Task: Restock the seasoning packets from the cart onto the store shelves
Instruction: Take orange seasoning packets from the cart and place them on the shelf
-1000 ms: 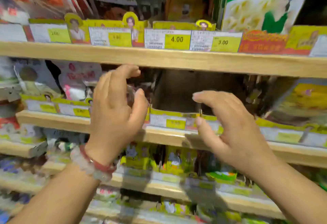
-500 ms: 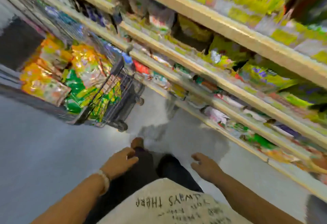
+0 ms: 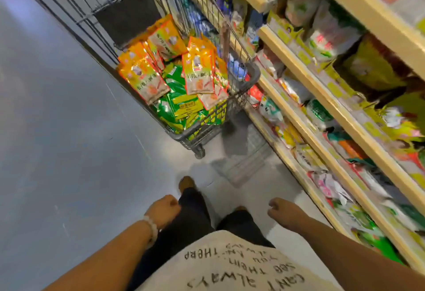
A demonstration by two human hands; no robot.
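Our left hand (image 3: 163,210) and right hand (image 3: 284,213) hang empty, fingers loosely curled; ahead, the cart (image 3: 254,74) holds seasoning packets (image 3: 197,72) beside the shelves (image 3: 322,94).

Both hands hang low, left hand (image 3: 163,210) and right hand (image 3: 284,213) loosely curled, holding nothing. Ahead, the grey wire cart (image 3: 253,74) brims with orange and green foil seasoning packets (image 3: 197,72), parked just beside the pale wooden store shelves (image 3: 345,116).

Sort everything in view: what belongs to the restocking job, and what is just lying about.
Job: cart, orange packets, green packets, shelves, left hand and right hand, both empty.
Just there: floor, bracelet, shoe.
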